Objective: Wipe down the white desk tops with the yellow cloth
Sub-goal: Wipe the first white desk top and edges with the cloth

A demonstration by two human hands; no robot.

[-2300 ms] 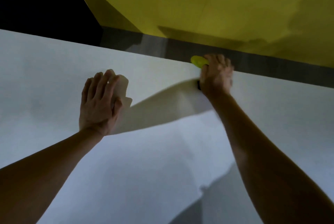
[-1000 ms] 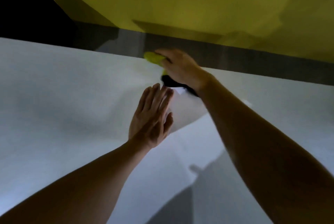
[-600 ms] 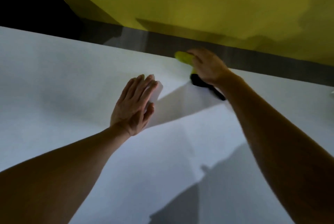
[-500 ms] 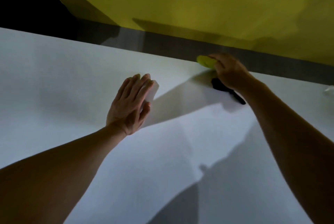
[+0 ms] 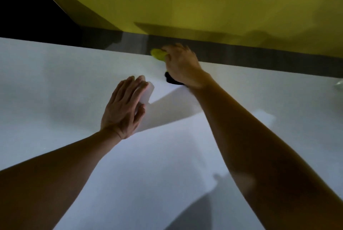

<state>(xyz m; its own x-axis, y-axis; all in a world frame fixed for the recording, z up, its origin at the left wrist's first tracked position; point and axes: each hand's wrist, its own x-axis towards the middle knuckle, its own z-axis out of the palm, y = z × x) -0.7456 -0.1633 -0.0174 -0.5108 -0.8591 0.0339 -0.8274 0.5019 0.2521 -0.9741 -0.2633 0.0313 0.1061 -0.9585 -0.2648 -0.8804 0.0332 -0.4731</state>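
Head view, right hand (image 5: 181,64): fingers curled over the yellow cloth (image 5: 158,54), pressing it on the far edge of the white desk top (image 5: 55,81), likely to scrub along that border.
Head view, left hand (image 5: 124,106): flat, fingers straight and together, resting on the desk; seemingly a brace for the forward lean.
Head view, surroundings: a yellow panel (image 5: 204,3) rises behind a dark strip (image 5: 259,57).
Head view, unclear: a dark patch under the right wrist, shadow or object, cannot tell.

yellow cloth (image 5: 157,54) mostly hidden under blurred right hand (image 5: 181,64) — both forearms cut off
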